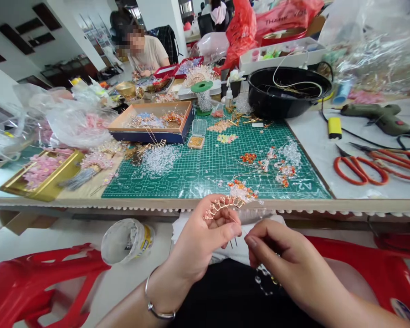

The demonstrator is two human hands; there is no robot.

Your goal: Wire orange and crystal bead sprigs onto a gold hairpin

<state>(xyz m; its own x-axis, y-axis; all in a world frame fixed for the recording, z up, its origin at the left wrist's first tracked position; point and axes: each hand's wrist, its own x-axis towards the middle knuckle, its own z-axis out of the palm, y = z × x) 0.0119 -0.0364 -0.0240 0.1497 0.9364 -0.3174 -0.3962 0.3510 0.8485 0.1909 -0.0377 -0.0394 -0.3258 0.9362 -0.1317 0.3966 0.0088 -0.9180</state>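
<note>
My left hand (198,241) is closed around a curved gold hair comb (220,205) with a scalloped top edge, held just in front of the table edge. Thin prongs stick out below the fingers. My right hand (283,255) pinches thumb against forefinger at a fine wire, which seems to run toward the comb. A loose loop of clear beads (264,282) hangs below that hand. Orange and clear beads (242,189) show at the comb's right end; whether they are attached I cannot tell.
A green cutting mat (191,177) bears clear beads (159,160) and orange beads (248,158). To the right lie red-handled scissors (360,171) and a glue gun (376,114). A black basin (287,93) and a box (150,120) stand behind. Red stools (44,282) flank me; a person sits opposite.
</note>
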